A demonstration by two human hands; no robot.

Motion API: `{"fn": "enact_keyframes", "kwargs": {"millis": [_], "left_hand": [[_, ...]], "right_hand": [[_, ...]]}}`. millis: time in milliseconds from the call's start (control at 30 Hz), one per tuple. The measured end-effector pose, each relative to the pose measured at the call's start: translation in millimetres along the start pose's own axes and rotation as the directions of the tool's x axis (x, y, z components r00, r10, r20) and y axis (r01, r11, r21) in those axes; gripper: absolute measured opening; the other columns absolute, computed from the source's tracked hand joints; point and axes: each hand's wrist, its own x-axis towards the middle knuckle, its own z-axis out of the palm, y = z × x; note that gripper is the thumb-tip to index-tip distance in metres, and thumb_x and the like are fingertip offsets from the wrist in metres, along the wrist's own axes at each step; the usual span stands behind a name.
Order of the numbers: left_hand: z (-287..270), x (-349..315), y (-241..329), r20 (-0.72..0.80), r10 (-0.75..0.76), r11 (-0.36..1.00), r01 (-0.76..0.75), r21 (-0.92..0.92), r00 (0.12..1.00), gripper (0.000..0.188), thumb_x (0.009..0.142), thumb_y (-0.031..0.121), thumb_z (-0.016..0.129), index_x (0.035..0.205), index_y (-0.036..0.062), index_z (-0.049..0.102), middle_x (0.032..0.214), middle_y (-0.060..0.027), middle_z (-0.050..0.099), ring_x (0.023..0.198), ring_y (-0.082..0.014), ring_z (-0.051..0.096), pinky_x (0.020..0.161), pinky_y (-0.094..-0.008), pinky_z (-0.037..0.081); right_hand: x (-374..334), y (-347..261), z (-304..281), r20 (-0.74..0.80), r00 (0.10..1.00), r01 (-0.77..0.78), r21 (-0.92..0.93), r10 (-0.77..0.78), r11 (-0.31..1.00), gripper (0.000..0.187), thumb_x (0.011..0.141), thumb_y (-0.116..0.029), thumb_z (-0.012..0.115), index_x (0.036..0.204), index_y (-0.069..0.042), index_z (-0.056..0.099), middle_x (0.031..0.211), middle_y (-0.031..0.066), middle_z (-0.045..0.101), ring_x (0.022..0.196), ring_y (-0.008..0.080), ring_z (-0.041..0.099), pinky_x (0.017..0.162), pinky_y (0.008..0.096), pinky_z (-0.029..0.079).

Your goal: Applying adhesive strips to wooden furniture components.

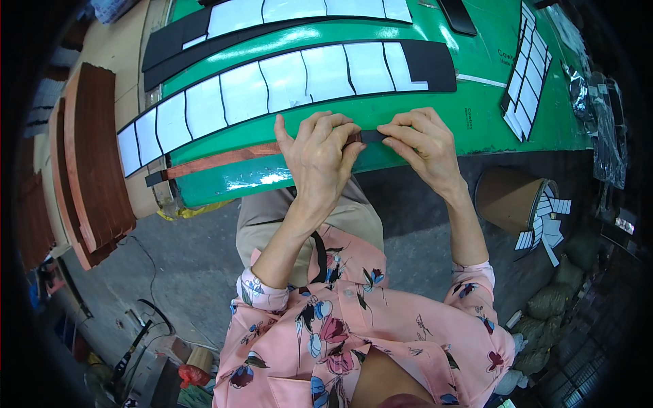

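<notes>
A long, thin reddish-brown strip (224, 160) lies along the near edge of the green table. At its left tip is a small black piece (156, 179). My left hand (316, 153) is closed over the strip's right part, fingertips and thumb together, the thumb side to the right. Between my hands shows a short black end piece (371, 137). Thumb and fingers of my right hand (423, 144) pinch its right end. Just beyond my hands lies a black sheet with white rectangular pieces (286, 81) in a curved row.
A similar black-and-white sheet (299, 10) lies farther back, and a narrow one (527, 75) at the right. Stacked brown curved boards (98, 156) stand at the left. A brown bin (503, 197) with white scraps (544, 224) is on the floor at the right.
</notes>
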Motion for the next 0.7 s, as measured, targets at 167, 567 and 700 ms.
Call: {"fn": "enact_keyframes", "kwargs": {"millis": [167,567,700], "left_hand": [[0,1,3,-0.002,-0.022,1.0,0.022,-0.005,1.0,0.022,0.067,0.017,0.074,0.088,0.0135,0.067,0.093,0.0013,0.062,0.096,-0.018,0.056,0.101,-0.053,0.018],[1,-2,-2,-0.027,0.093,0.994,-0.094,-0.052,0.995,0.017,0.073,0.017,0.072,0.089,0.0164,0.069,0.091,0.0034,0.066,0.092,-0.0158,0.059,0.099,-0.0518,0.022],[4,-1,-1,-0.041,0.09,0.996,-0.091,-0.025,0.995,0.016,0.073,0.017,0.071,0.089,0.0158,0.068,0.092,0.0031,0.066,0.091,-0.0156,0.059,0.098,-0.0525,0.026]], "right_hand": [[0,1,-1,0.011,1.0,0.003,-0.007,-0.003,1.0,0.02,0.07,-0.012,0.072,0.089,-0.01,0.07,0.085,0.0014,0.062,0.081,0.0206,0.057,0.067,0.0311,0.049],[-3,8,1,0.041,0.998,-0.054,0.127,0.049,0.99,0.023,0.07,-0.01,0.072,0.093,-0.008,0.071,0.086,0.004,0.063,0.082,0.0202,0.057,0.069,0.0307,0.046],[-8,11,1,0.017,0.994,-0.11,0.198,0.109,0.974,0.021,0.071,-0.011,0.072,0.091,-0.008,0.071,0.088,0.0045,0.064,0.083,0.0199,0.058,0.068,0.0307,0.048]]}}
